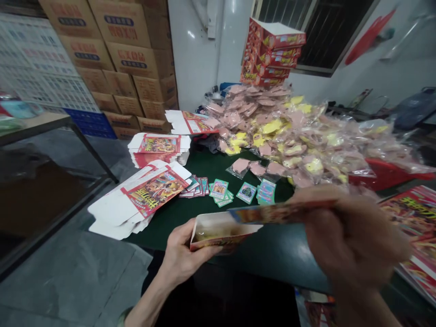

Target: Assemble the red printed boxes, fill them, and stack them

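Observation:
My left hand (180, 254) is wrapped round a small red and white cardboard box (213, 221), its open top toward me. A yellowish, shiny wrapped item (206, 235) shows inside. My right hand (354, 240), smeared by motion, grips a thin printed packet (275, 212) that looks red and blue. The packet is seen nearly edge-on, and its far end lies over the box's opening. Beyond the box, small piles of picture cards (220, 188) lie on the dark green tabletop (204, 161).
Flattened red and white boxes (155, 190) lie at the left. Pink and yellow plastic-wrapped pieces (272, 127) are heaped at the back, below stacked red boxes (272, 54). More printed red packaging (415, 218) lies at the right. Brown cartons (129, 59) stand against the wall.

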The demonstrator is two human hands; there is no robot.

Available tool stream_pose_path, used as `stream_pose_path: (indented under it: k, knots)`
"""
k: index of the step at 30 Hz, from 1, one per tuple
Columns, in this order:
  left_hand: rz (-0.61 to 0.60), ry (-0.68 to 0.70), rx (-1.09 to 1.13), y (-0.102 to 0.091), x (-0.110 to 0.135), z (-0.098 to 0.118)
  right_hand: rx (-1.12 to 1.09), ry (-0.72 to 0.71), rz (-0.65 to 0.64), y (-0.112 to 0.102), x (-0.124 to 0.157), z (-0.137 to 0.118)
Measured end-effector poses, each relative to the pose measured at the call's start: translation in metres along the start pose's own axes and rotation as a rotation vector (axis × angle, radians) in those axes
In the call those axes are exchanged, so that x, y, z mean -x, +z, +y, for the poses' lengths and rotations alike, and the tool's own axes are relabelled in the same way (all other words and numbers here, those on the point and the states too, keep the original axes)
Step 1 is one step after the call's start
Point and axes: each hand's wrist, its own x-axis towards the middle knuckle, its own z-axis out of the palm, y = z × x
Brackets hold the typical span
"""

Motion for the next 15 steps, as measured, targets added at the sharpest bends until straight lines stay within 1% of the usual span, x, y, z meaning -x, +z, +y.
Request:
stream_pose_path:
  k: [1,3,6,9,12,15]
  knots:
    - [-0.006,-0.013,0.01,0.001,0.0,0.0,-0.01,-0.059,-0.062,0.004,0.002,-0.005]
    - [-0.012,-0.04,0.06,0.002,0.002,0.0,0.013,-0.179,-0.128,0.015,0.006,-0.007]
    - [-0.003,-0.074,0.165,0.002,0.006,-0.002,0.1,-0.361,-0.139,0.027,0.009,-0.003]
    - [-0.014,-0.067,0.186,0.001,0.007,-0.003,0.152,-0.515,-0.206,0.021,0.009,-0.01]
    - [-0.049,0.008,0.11,0.0,0.005,-0.003,0.207,-0.568,-0.283,0.01,0.006,-0.021]
    - [-0.07,0.062,0.064,-0.002,0.003,0.0,0.226,-0.624,-0.269,0.011,0.005,-0.023]
